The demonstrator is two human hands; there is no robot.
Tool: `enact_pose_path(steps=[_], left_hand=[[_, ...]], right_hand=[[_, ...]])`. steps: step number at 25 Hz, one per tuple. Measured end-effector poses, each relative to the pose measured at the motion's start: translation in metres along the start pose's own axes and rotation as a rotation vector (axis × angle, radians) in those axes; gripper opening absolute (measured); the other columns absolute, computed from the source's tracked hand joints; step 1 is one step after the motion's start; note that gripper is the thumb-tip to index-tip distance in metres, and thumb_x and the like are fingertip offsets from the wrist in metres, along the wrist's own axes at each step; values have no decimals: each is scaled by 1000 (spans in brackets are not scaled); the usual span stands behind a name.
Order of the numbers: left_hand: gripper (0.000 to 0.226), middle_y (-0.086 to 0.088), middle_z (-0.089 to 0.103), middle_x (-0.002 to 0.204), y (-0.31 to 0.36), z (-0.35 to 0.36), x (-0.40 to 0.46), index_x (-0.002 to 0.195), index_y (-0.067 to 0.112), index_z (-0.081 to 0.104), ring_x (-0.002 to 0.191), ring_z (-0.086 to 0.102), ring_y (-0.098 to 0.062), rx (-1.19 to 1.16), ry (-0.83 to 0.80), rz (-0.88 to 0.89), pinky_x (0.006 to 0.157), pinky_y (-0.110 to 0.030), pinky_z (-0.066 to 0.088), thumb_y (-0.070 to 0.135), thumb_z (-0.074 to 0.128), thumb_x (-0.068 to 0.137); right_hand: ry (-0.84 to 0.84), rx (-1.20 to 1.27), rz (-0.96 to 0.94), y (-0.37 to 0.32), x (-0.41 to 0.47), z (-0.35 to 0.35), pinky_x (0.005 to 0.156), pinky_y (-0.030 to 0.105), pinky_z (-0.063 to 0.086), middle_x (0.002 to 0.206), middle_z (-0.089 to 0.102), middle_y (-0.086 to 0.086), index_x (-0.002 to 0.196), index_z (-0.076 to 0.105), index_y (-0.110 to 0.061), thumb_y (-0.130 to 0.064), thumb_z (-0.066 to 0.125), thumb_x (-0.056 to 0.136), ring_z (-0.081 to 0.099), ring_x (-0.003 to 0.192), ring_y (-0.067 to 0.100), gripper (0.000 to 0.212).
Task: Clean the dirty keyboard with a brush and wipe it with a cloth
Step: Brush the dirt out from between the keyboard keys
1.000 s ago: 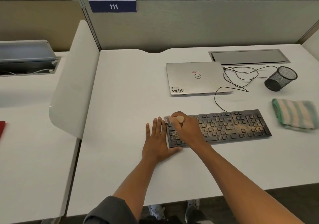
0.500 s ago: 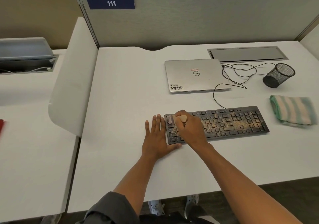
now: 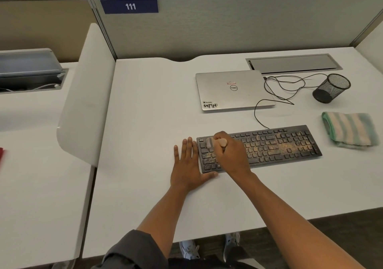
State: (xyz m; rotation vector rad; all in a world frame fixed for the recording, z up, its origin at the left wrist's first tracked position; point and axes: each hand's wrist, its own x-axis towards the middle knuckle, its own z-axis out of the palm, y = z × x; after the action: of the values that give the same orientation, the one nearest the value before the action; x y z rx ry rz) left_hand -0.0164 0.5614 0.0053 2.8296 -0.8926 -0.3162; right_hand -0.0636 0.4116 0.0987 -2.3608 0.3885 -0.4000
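A black keyboard (image 3: pixel 275 146) lies on the white desk (image 3: pixel 149 123), its keys speckled with yellowish dust, thickest on the right half. My right hand (image 3: pixel 232 154) grips a small brush (image 3: pixel 215 142) with a pale wooden handle, its bristles on the keys at the keyboard's far left corner. My left hand (image 3: pixel 188 165) lies flat on the desk against the keyboard's left edge, fingers straight, thumb at its front corner. A folded green-and-white striped cloth (image 3: pixel 350 129) lies to the right of the keyboard, apart from both hands.
A closed silver laptop (image 3: pixel 232 90) sits behind the keyboard, with a black cable (image 3: pixel 284 90) looping to its right. A black mesh cup (image 3: pixel 331 88) lies tipped at the back right. A white divider panel (image 3: pixel 83 102) bounds the desk's left side.
The brush has shifted slightly right, from the keyboard's left edge onto the keys at its far left corner. My left hand stays put against the keyboard's side.
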Motion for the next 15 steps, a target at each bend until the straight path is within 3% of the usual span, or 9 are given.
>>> enact_pose_path(steps=[2,7,11,15], left_hand=[[133,-13,-20,167,-1,0,-1,160,8,-10,152,-27,-25,-3,-2,2,122,-56,-11,102,9,69],[135,-13,-19,167,0,-2,0,160,7,-9,152,-26,-26,-9,-6,-1,122,-56,-12,103,1,65],[135,-13,-19,167,0,-2,-1,160,7,-10,152,-26,-26,0,-4,5,122,-56,-12,102,-5,64],[135,-13,-20,167,0,-2,-1,159,7,-13,152,-26,-27,3,-8,6,122,-56,-12,102,-7,63]], right_hand=[[-45,73,5,-1,-1,0,51,20,37,57,57,-10,86,65,-23,-17,62,89,51,52,5,7],[-9,-3,-14,-1,-4,2,53,29,45,61,60,-8,88,64,-25,-22,59,90,56,56,13,7],[-93,32,-38,-3,-8,4,55,32,50,65,65,-7,90,67,-25,-24,63,89,59,58,15,4],[-119,24,-16,-6,-9,1,52,28,46,63,63,-8,86,67,-23,-21,61,85,57,56,11,7]])
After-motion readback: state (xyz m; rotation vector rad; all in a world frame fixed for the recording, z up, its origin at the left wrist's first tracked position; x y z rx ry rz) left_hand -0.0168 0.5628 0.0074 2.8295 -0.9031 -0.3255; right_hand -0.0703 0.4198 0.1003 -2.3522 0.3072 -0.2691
